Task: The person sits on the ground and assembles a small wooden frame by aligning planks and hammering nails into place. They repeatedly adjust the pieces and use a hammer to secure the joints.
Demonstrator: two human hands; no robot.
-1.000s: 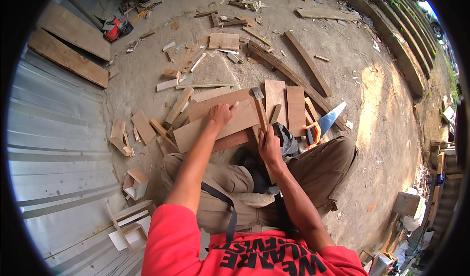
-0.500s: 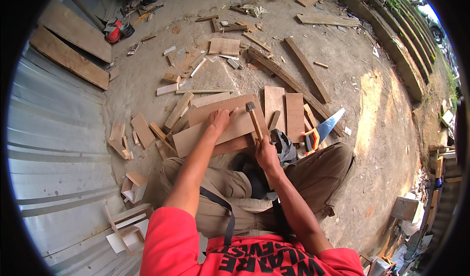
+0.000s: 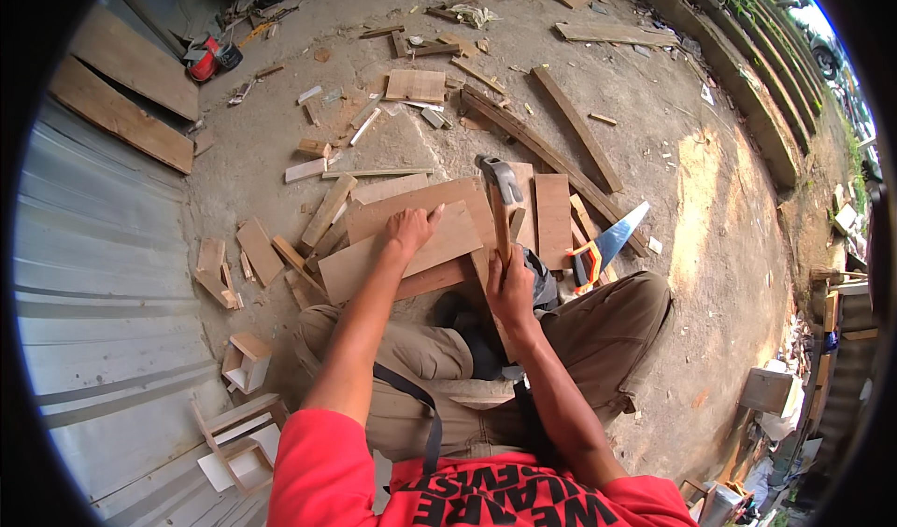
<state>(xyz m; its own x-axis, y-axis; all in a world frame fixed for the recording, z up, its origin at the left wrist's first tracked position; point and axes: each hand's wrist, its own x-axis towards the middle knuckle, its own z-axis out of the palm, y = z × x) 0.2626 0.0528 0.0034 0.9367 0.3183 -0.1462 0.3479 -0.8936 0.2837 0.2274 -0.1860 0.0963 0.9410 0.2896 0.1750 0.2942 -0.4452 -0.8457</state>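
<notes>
My left hand (image 3: pixel 411 231) lies on a light wooden board (image 3: pixel 374 267) in front of my lap, fingers bent over its far edge and holding it. Another reddish-brown board (image 3: pixel 456 192) sits behind and partly under it. A claw hammer (image 3: pixel 501 187) stands in my right hand (image 3: pixel 511 289), which is closed around the wooden handle. The hammer's metal head is raised above the right end of the boards, apart from them. A narrow wooden piece runs beneath my right hand, mostly hidden.
A handsaw (image 3: pixel 607 244) with an orange and black handle lies by my right knee. Long beams (image 3: pixel 551 158) and offcuts are strewn over the ground ahead. Small wooden box frames (image 3: pixel 245 460) stand at lower left beside a corrugated metal wall (image 3: pixel 112 284).
My right hand has turned the hammer, so its claw now shows and its head is more upright. My left hand still rests on the board. The whole view has shifted slightly.
</notes>
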